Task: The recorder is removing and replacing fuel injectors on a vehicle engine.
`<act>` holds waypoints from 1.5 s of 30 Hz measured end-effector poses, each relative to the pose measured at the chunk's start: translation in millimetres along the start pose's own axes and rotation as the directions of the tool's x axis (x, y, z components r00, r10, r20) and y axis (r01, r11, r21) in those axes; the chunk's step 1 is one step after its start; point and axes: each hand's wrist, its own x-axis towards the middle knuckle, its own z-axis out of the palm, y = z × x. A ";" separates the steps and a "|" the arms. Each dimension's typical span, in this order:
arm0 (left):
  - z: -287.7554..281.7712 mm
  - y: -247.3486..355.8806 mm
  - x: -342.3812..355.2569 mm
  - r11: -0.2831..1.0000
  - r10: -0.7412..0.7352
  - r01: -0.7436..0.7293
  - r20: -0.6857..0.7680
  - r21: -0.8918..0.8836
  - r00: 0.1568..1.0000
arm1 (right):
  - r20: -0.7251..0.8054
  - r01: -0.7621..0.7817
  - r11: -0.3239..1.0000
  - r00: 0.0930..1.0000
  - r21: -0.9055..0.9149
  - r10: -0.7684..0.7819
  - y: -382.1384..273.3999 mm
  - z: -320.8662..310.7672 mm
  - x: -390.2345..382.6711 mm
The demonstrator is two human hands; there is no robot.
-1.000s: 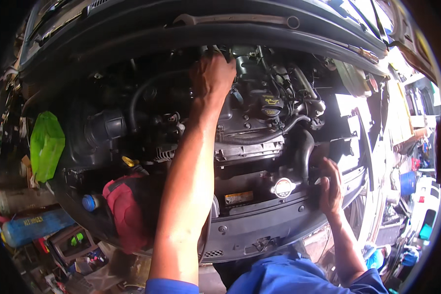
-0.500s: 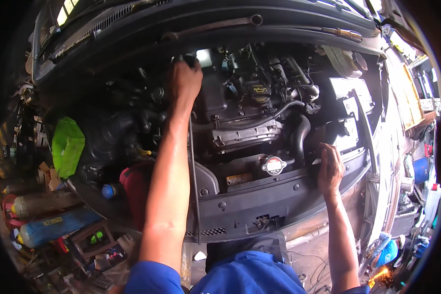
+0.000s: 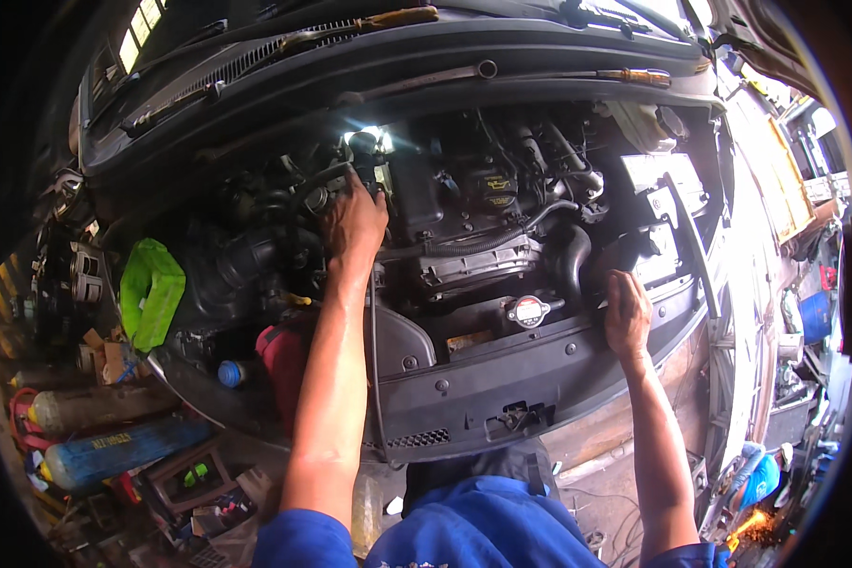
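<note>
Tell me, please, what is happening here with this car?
A person leans over a car engine. The left hand reaches in beside the black engine cover, near a bright light; whether it grips anything is unclear. The right hand is near the radiator cap, seemingly empty. A wrench lies behind the engine.

Smooth metal wrench point(image 3: 417, 81), shiny metal radiator cap point(image 3: 527, 310); the shaded engine cover point(image 3: 415, 194) looks like matt plastic.
</note>
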 end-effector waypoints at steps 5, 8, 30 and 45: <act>-14.5 -24.5 -26.8 0.990 0.122 -0.127 -0.070 -0.068 0.990 | -0.009 -0.004 1.000 1.000 0.028 0.004 -6.3 2.0 1.6; -21.4 -23.5 -51.0 0.975 0.195 -0.211 -0.172 -0.076 0.966 | -0.036 0.004 1.000 0.999 0.018 -0.003 -2.9 -1.3 0.3; 168.3 37.4 165.8 0.924 0.383 -0.369 -0.233 0.104 0.894 | -0.069 0.083 0.993 0.995 0.088 -0.077 -5.3 -7.4 9.7; -69.0 39.7 -112.0 0.514 -0.104 -0.112 -0.192 -0.850 0.976 | -0.115 0.155 0.974 0.984 0.167 -0.137 7.4 -8.7 2.2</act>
